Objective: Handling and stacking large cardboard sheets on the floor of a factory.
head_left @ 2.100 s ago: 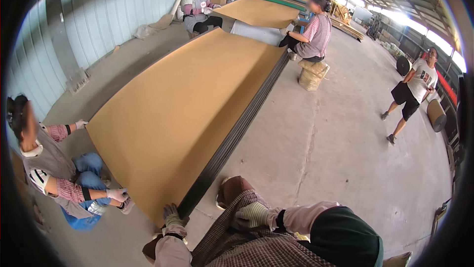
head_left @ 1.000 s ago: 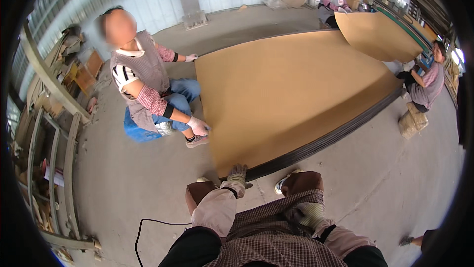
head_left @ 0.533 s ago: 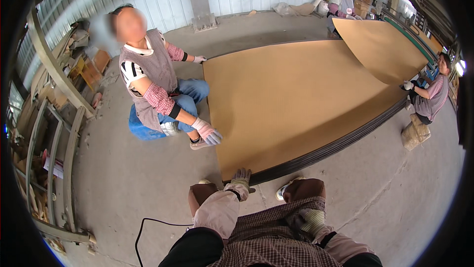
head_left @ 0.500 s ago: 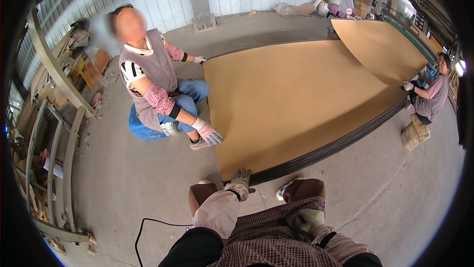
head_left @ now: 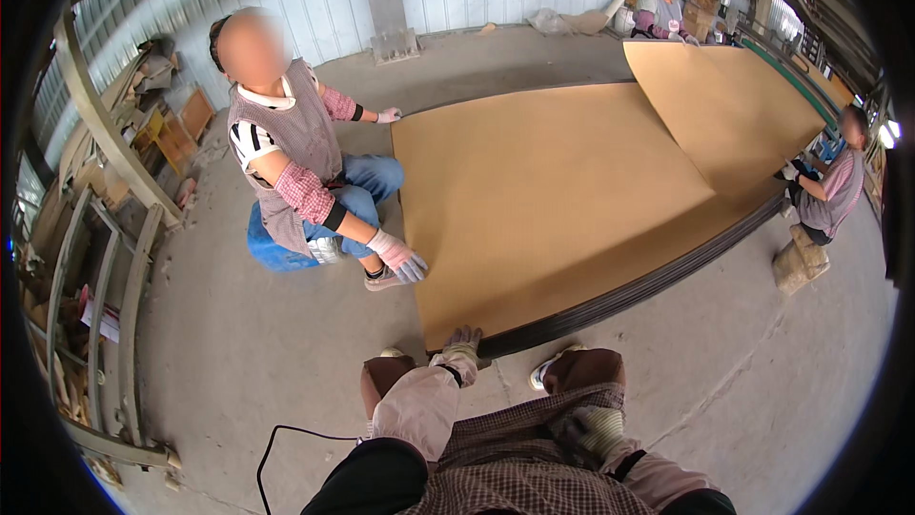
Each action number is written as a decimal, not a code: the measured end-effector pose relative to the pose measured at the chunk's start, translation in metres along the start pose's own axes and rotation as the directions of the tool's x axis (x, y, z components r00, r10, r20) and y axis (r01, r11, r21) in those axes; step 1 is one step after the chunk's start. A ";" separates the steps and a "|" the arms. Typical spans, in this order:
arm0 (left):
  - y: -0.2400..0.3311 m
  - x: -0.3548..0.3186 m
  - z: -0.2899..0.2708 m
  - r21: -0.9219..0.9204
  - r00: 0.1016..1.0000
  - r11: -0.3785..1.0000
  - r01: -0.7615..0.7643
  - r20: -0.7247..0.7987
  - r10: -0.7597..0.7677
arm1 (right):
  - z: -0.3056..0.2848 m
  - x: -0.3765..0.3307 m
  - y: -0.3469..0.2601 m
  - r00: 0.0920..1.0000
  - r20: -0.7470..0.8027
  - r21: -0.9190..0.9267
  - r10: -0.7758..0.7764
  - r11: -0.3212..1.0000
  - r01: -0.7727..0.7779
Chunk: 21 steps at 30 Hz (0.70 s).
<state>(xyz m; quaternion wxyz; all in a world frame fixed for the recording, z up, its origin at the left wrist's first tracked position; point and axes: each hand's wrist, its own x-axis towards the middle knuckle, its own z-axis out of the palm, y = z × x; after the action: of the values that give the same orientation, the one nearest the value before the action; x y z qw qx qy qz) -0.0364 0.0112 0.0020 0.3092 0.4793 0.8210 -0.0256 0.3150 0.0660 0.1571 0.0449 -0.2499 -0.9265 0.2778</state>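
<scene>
A large brown sheet (head_left: 534, 191) of board-like material lies on top of a low stack of dark-edged sheets (head_left: 648, 294). My left hand (head_left: 461, 344), in a grey glove, rests at the stack's near left corner with its fingers lying on the sheet. My right hand (head_left: 599, 427), in a striped glove, lies on the checked apron (head_left: 519, 434) over my lap; its fingers blend into the cloth. A second brown sheet (head_left: 729, 100) slants over the far right end, its left edge bent upward.
A seated person (head_left: 286, 153) has both gloved hands at the stack's left edge. Another person (head_left: 834, 181) sits at the right by the raised sheet, and a third (head_left: 664, 12) is behind it. A metal frame rack (head_left: 100, 296) stands left. A black cable (head_left: 276, 448) curves beside me.
The slanting sheet at the far end has shifted left over the stack. The person at the right has moved slightly. My hands stay in about the same places.
</scene>
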 end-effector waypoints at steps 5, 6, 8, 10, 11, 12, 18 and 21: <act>0.001 -0.002 0.006 0.101 0.999 0.995 0.005 -0.042 0.000 | 0.000 -0.001 -0.001 0.997 0.010 0.095 0.080 0.992 -0.080; 0.001 -0.003 0.006 0.113 0.999 0.994 0.008 -0.049 -0.003 | 0.000 -0.001 -0.002 0.997 0.011 0.081 0.076 0.994 -0.076; 0.000 -0.004 0.006 0.106 0.999 0.994 -0.017 -0.038 0.021 | -0.002 0.000 -0.002 0.999 0.014 0.047 0.047 0.998 -0.048; -0.001 -0.002 0.005 0.105 0.999 0.994 -0.021 -0.035 0.025 | -0.004 0.000 -0.002 1.000 0.026 -0.010 0.018 1.000 -0.017; -0.001 -0.002 0.005 0.111 1.000 0.994 -0.020 -0.015 0.021 | -0.005 0.001 -0.002 1.000 0.011 -0.033 -0.007 0.999 0.008; -0.001 -0.001 0.006 0.104 1.000 0.994 -0.029 -0.003 0.029 | -0.006 0.000 -0.001 1.000 -0.007 -0.001 -0.014 1.000 0.014; -0.006 0.008 0.007 0.075 0.999 0.997 -0.034 -0.002 0.034 | -0.004 -0.002 -0.002 1.000 -0.002 0.022 -0.023 0.999 0.023; -0.009 0.017 0.006 0.080 0.997 0.994 -0.076 -0.004 0.077 | -0.004 -0.002 -0.001 0.995 0.061 -0.101 0.082 0.992 -0.076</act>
<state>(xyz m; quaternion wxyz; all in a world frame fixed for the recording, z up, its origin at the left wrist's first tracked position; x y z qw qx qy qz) -0.0465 0.0176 -0.0142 0.2878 0.5225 0.8014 -0.0447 0.3173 0.0658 0.1611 -0.0086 -0.2793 -0.9294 0.2411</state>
